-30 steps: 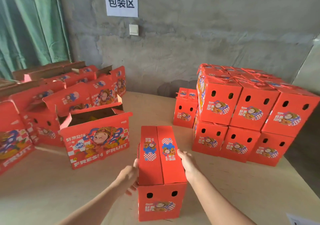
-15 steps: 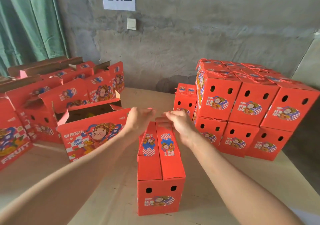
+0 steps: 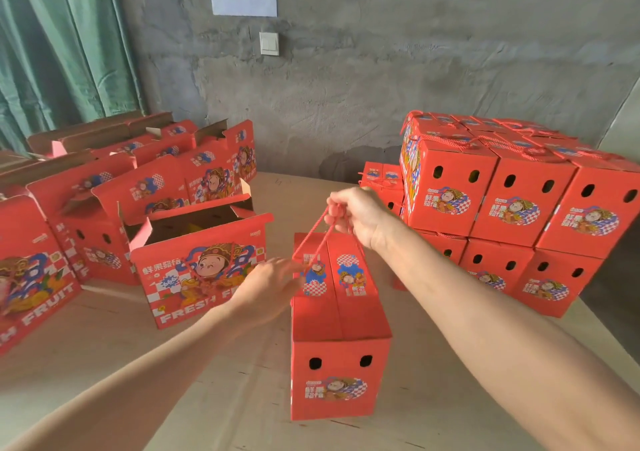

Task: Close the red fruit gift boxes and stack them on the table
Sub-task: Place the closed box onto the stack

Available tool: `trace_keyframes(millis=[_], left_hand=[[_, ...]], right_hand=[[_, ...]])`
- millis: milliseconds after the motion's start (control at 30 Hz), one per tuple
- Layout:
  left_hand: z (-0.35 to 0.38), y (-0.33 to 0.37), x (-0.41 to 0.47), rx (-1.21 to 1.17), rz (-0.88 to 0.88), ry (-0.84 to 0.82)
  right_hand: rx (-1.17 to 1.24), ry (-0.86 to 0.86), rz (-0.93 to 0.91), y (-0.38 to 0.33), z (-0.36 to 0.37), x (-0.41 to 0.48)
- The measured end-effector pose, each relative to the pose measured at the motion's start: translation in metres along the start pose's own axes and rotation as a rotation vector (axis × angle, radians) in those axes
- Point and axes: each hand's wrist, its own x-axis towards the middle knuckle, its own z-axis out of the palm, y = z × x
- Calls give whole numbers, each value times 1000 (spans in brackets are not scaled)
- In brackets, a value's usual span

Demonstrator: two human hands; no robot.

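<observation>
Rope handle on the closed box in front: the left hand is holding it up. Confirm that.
Wrong hand. The head view shows the right hand holding the rope handle up above the closed box; the left hand only reaches toward its top.

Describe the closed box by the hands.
The closed box is red cardboard, long and narrow, top flaps meeting at a centre seam, two holes and a cartoon label on its near end. It stands upright on the table. The right hand holds its rope handle taut; the left hand is by its top edge.
</observation>
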Motion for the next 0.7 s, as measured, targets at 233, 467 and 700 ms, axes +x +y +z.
trace_keyframes(millis=[233,467,700], left_hand=[[-33,22,9,-180,207,204],[-31,28,32,-155,208,213],[34,0,25,66,52,80]], right_hand=[[-39,100,-300,-86,0,3],[-62,204,-309,-91,-8,11],[-164,283,-135,-17,-26,41]])
